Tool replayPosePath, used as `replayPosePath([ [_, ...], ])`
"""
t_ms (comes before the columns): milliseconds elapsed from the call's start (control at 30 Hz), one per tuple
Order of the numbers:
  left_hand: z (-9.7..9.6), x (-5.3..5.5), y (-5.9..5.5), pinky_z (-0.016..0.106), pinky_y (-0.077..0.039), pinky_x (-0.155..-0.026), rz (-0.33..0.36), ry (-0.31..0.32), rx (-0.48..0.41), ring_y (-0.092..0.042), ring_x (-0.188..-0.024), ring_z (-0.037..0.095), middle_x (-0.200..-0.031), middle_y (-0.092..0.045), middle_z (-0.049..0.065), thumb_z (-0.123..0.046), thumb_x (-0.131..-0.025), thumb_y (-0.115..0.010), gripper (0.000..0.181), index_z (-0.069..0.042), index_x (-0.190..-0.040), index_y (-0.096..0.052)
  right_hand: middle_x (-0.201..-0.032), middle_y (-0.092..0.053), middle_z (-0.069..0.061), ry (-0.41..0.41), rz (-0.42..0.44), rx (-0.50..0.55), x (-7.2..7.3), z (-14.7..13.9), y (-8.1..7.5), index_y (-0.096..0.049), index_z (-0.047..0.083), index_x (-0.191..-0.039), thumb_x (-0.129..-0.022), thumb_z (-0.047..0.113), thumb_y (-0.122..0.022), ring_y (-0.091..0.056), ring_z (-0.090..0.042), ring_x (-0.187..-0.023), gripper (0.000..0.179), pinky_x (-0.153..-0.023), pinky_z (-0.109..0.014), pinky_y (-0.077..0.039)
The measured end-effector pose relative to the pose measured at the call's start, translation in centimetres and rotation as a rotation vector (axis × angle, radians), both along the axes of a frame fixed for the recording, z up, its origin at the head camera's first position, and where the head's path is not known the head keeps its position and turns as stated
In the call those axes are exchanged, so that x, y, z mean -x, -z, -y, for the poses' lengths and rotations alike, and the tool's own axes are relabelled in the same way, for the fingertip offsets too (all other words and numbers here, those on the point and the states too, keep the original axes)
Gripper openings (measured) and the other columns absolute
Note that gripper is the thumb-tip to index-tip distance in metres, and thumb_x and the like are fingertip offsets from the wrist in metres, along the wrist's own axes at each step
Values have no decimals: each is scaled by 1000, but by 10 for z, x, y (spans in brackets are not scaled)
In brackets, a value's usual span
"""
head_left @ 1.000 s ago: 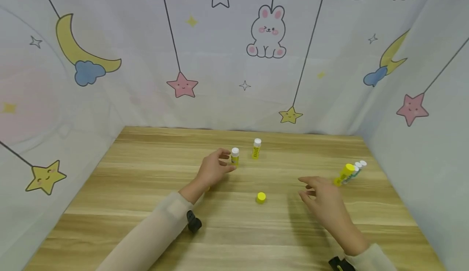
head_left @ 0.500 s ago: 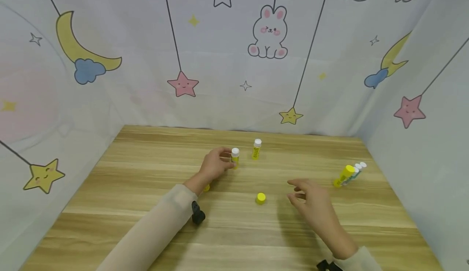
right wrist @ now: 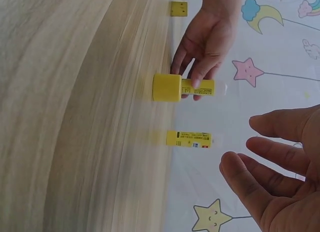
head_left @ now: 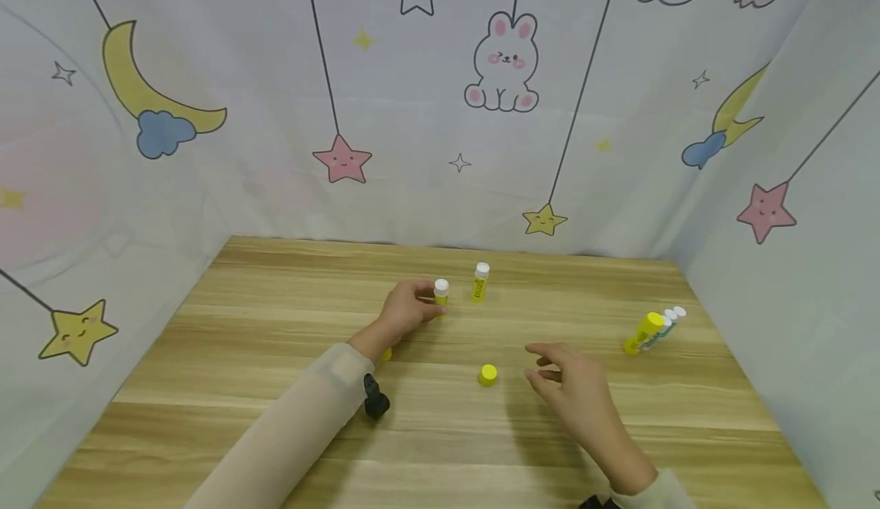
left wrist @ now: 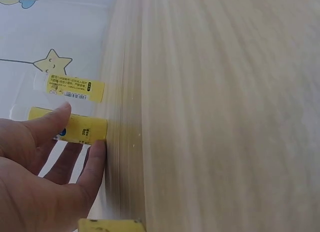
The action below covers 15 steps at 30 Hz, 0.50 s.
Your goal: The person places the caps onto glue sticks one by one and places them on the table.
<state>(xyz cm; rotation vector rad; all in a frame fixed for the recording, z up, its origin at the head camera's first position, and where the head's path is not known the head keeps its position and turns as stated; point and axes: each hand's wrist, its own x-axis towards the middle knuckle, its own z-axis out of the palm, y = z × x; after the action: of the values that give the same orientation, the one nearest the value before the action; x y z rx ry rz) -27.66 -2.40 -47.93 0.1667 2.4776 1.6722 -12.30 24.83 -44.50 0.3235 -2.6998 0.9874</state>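
My left hand [head_left: 406, 310] pinches an upright yellow glue stick [head_left: 441, 288] with a white top. In the left wrist view, the thumb lies across this glue stick [left wrist: 85, 128] and fingers reach behind it. A second glue stick [head_left: 480, 283], also yellow with a white top, stands upright just right of it. My right hand [head_left: 577, 387] hovers over the table with bent, spread fingers and nothing between them. The nearest thing to its left is a yellow cap [head_left: 488, 374]. Another yellow cap [right wrist: 179, 9] sits near my left wrist, partly hidden in the head view.
At the right of the wooden table [head_left: 426, 448] stands a yellow glue stick [head_left: 645, 333] with a yellow cap. Several white-topped sticks [head_left: 670, 316] are grouped behind it. Printed cloth [head_left: 412, 203] encloses the back and sides.
My right hand has moved left, toward the yellow cap on the table. The left thumb and fingers have closed on the glue stick, which stays in place.
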Motion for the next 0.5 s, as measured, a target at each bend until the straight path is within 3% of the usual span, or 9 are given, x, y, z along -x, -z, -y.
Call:
replayPosePath([
  [500, 0, -2, -2, 39, -57, -92, -9, 9, 3, -66, -115, 30, -123, -70, 10, -5, -86, -81, 40, -6, -124, -71, -112, -73, -11, 5, 2, 24, -2, 1, 2, -74, 6, -117, -85, 6, -82, -71, -26, -95, 34, -74, -29, -62],
])
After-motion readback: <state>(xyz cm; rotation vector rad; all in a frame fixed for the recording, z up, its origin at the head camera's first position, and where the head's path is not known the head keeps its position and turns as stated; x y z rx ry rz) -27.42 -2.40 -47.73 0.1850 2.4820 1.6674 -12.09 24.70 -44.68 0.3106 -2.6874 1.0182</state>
